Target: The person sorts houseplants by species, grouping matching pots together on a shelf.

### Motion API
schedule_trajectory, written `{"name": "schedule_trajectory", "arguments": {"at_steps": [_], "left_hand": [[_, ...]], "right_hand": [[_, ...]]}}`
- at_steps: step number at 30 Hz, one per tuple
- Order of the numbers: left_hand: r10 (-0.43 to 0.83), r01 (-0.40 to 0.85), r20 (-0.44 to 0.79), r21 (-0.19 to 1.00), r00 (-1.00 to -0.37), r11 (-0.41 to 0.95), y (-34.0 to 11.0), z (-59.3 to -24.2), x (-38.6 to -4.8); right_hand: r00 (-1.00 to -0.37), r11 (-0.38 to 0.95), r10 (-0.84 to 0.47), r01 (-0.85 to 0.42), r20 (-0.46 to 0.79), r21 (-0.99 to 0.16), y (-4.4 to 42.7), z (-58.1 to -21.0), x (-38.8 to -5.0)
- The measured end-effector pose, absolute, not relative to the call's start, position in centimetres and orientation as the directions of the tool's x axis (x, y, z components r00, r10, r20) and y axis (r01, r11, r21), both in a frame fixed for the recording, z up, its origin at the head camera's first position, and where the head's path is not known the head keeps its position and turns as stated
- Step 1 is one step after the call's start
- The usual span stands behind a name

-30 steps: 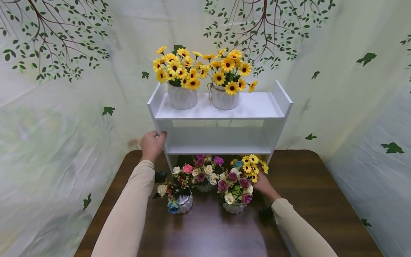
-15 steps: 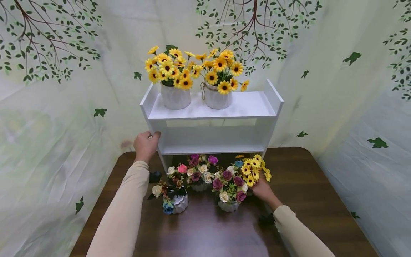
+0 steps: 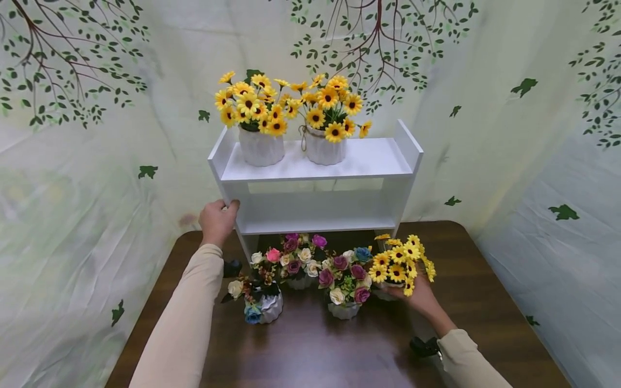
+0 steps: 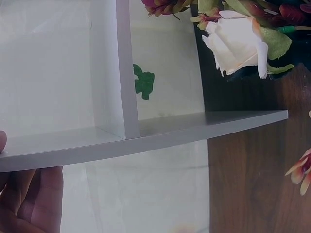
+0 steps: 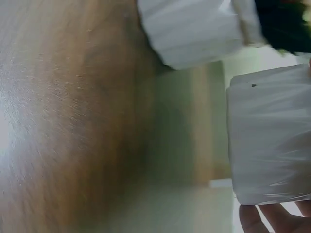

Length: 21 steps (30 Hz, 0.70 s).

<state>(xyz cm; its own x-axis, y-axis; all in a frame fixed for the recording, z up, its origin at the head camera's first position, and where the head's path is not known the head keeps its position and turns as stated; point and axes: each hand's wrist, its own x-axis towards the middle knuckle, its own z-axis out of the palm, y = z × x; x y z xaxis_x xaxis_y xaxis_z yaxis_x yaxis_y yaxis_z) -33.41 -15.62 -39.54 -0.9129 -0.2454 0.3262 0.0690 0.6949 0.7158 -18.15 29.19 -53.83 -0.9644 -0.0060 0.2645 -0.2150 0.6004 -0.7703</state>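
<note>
My left hand (image 3: 216,221) grips the left side panel of a white shelf unit (image 3: 375,156). In the left wrist view its fingers (image 4: 48,194) lie on the outer face, and a thumb tip (image 4: 2,141) shows on the inner side. My right hand (image 3: 421,302) holds a pot of yellow artificial daisies (image 3: 402,261), just right of a pot of purple and cream roses (image 3: 346,280). In the right wrist view the held white pot (image 5: 272,141) hangs apart from a neighbouring pot (image 5: 194,29), with fingers (image 5: 277,218) along its side.
Two pots of yellow daisies (image 3: 262,148) (image 3: 325,148) stand on the top shelf. Two more rose pots (image 3: 271,308) (image 3: 301,281) stand on the brown table (image 3: 315,355) before the lower opening. A leaf-print cloth (image 3: 170,81) hangs behind.
My right hand has moved to the right with the daisy pot, away from the rose pot. My left hand keeps its hold on the shelf. The head view has shifted slightly.
</note>
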Motion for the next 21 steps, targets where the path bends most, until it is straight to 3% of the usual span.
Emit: {"name": "schedule_trajectory", "arguments": {"at_steps": [11,21], "left_hand": [[-0.246,0.077,0.333,0.721,-0.910,0.688,-15.5,-39.3,-33.4],[-0.239,0.086,0.343,0.713,-0.908,0.696,-15.7,-39.4,-33.3]], "right_hand": [[-0.981,0.528,-0.077,-0.193,0.180,-0.827,32.5,-47.1,-15.7],[-0.983,0.606,-0.019,-0.155,0.181,-0.780,35.2,-40.8,-15.2]]}}
